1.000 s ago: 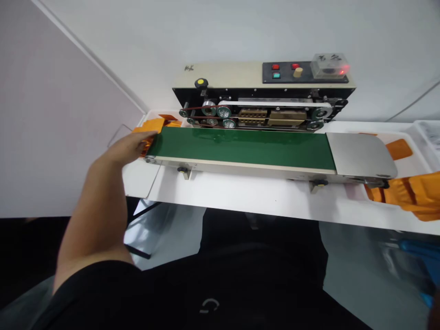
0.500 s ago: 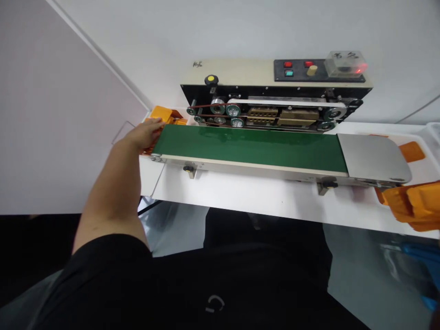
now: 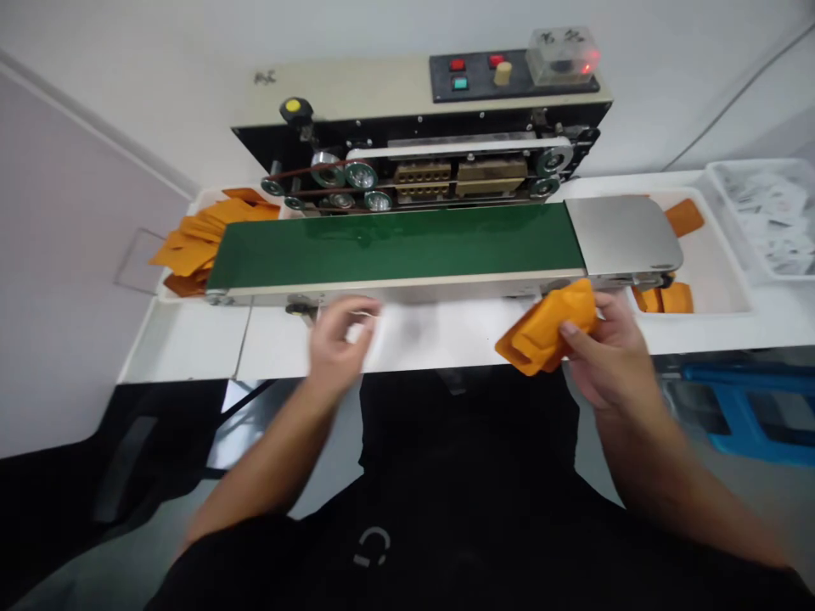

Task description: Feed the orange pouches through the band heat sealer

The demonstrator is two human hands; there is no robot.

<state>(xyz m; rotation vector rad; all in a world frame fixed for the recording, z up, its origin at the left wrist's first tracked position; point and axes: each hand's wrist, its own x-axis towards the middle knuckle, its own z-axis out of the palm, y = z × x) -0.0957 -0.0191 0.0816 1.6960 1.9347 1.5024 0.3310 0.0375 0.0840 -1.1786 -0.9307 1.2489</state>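
My right hand (image 3: 608,350) is shut on a folded bunch of orange pouches (image 3: 548,331), just in front of the right end of a band sealer's green conveyor belt (image 3: 395,246). My left hand (image 3: 340,339) is blurred, hovering over the white table's front edge (image 3: 439,335) below the belt. It shows nothing in its loosely parted fingers. The nearest thing to it is the conveyor's cream front rail (image 3: 382,288). A stack of orange pouches (image 3: 204,238) lies in a white tray (image 3: 175,293) at the belt's left end.
The sealer's black-and-cream head (image 3: 420,127) stands behind the belt, with a steel plate (image 3: 621,233) at its right end. A white tray (image 3: 719,255) there holds orange pouches (image 3: 662,297). A plastic bin (image 3: 764,221) of printed white sheets sits far right, above a blue stool (image 3: 744,407).
My left hand has drawn back from the belt's left end to the table's front edge. My right hand has brought the orange pouches in from the right edge. The view has tilted.
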